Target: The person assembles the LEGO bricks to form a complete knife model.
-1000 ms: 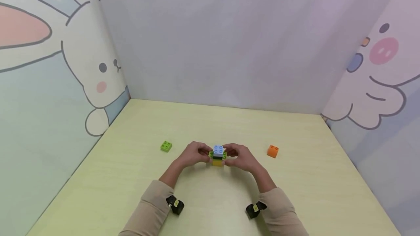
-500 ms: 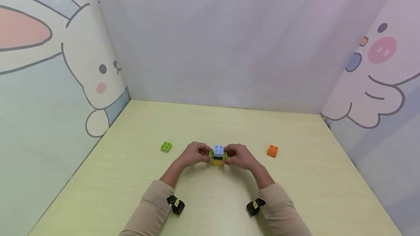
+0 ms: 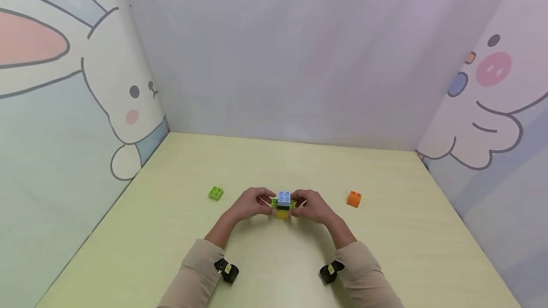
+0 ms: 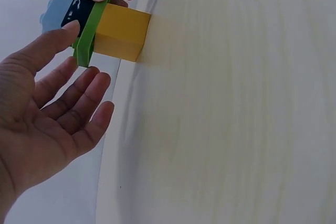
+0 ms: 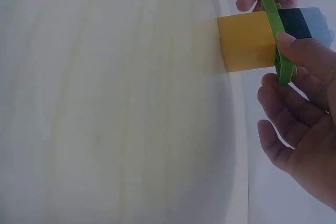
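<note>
Between the hands stands a stack of toy building bricks. Its top is a light blue brick (image 3: 284,197), then a dark brick (image 5: 294,22), a wider flat green piece (image 4: 90,27) and a yellow brick (image 4: 123,31) at the bottom. My left hand (image 3: 251,203) pinches the left end of the green piece, thumb near the dark brick and other fingers loosely spread. My right hand (image 3: 314,206) pinches the opposite end, its thumb on the near side at the green piece. The yellow brick appears to rest on the table; its underside is hidden.
A loose green brick (image 3: 216,193) lies on the pale table (image 3: 278,265) left of the left hand. To the right of the right hand sits an orange brick (image 3: 354,198). Walls enclose the table at the back and both sides, with cartoon animals on the side walls.
Both hands keep their places on the stack. The head view has shifted slightly; no brick has visibly moved on the table.
</note>
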{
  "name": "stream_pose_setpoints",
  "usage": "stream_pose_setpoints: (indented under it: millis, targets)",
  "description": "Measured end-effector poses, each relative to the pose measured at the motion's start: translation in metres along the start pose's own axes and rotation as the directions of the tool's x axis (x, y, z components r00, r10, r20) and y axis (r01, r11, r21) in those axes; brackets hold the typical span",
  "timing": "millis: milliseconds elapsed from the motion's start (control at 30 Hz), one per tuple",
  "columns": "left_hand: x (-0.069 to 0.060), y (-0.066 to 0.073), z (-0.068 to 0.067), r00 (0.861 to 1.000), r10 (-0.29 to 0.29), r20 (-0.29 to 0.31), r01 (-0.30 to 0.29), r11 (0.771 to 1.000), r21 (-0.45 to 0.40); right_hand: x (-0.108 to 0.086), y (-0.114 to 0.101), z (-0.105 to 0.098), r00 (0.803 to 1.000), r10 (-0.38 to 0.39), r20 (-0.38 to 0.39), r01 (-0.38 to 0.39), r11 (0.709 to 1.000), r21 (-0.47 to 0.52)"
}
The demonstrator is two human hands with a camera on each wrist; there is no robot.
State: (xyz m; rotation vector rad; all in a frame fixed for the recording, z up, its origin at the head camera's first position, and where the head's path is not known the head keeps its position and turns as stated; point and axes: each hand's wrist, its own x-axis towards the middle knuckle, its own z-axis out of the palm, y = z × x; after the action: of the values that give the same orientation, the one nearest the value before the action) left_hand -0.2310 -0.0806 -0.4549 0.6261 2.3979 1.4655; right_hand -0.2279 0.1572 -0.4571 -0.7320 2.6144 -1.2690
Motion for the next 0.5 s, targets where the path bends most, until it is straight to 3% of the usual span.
stream_pose_setpoints:
  millis: [500]
  targets:
    - [-0.018,0.002,-0.015,1.0,-0.017,-0.02,0.019,0.996,0.084,-0.003,-0.001,0.002,1.0,-0.004,-0.013,0.004,1.0,-0.009]
